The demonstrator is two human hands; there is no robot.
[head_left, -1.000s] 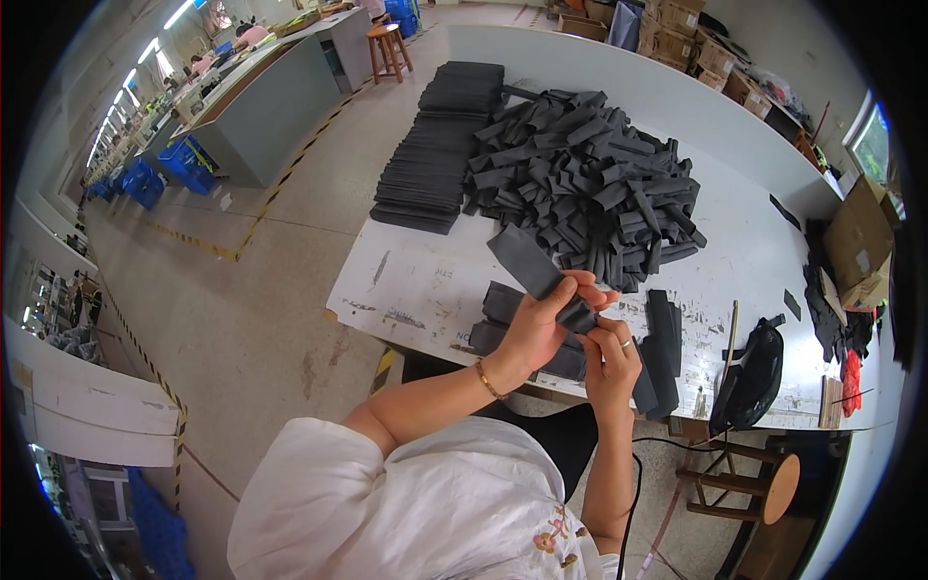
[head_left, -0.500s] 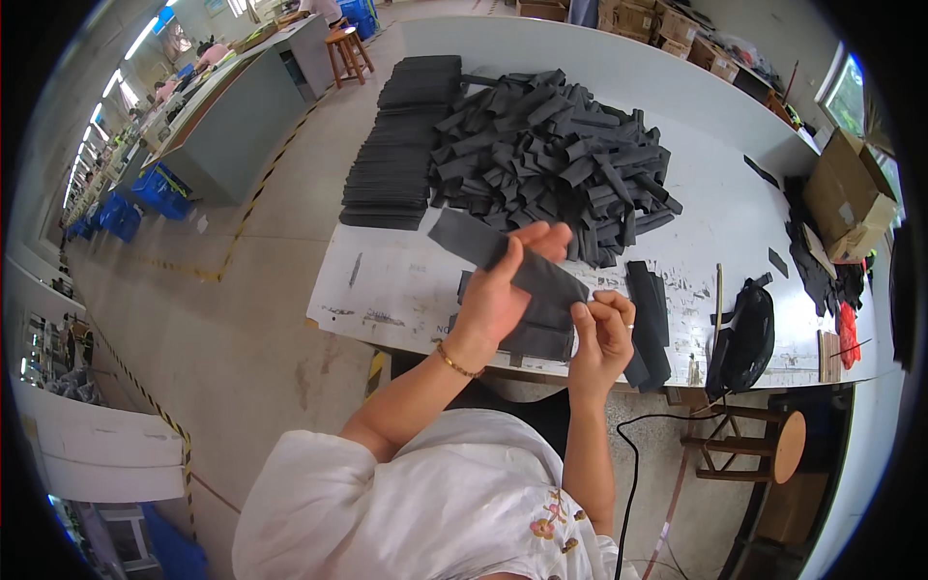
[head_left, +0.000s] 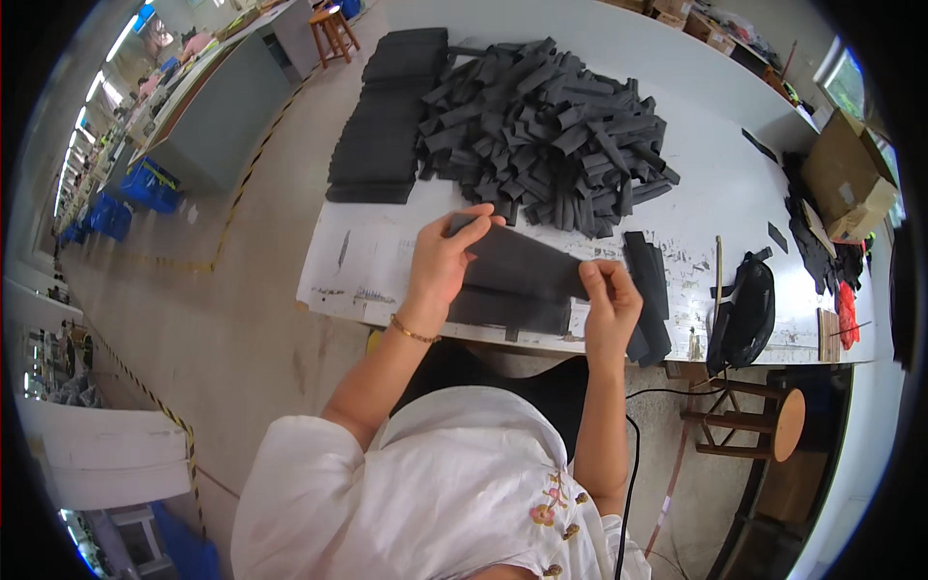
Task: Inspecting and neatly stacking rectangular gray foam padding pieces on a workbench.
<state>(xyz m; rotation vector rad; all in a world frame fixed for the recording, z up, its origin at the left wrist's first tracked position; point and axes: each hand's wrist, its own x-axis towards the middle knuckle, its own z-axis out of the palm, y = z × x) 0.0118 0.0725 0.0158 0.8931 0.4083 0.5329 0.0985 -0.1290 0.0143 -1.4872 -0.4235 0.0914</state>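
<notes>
My left hand [head_left: 447,259] is closed on the left end of a dark grey fabric strip [head_left: 522,256], thumb on top. My right hand [head_left: 609,300] pinches the strip's right end, so it is held stretched out flat between both. Beneath it, similar flat pieces [head_left: 512,316] lie at the table's front edge, partly hidden. More long strips [head_left: 652,285] lie just right of my right hand. Beyond my hands sit a neat stack of dark strips [head_left: 377,116] and, beside it, a large loose heap of strips [head_left: 551,135].
On the white table [head_left: 348,261] at right are a black bag [head_left: 749,314], a thin stick [head_left: 717,290], a cardboard box [head_left: 849,174] and a red bag [head_left: 847,309]. A wooden stool [head_left: 785,422] and black cable stand below. Left are workbenches, blue crates [head_left: 148,184] and distant people.
My left hand has moved leftward to the strip's end, and both hands have drawn apart, bringing the strip from slanted to more spread out. The camera view has also shifted.
</notes>
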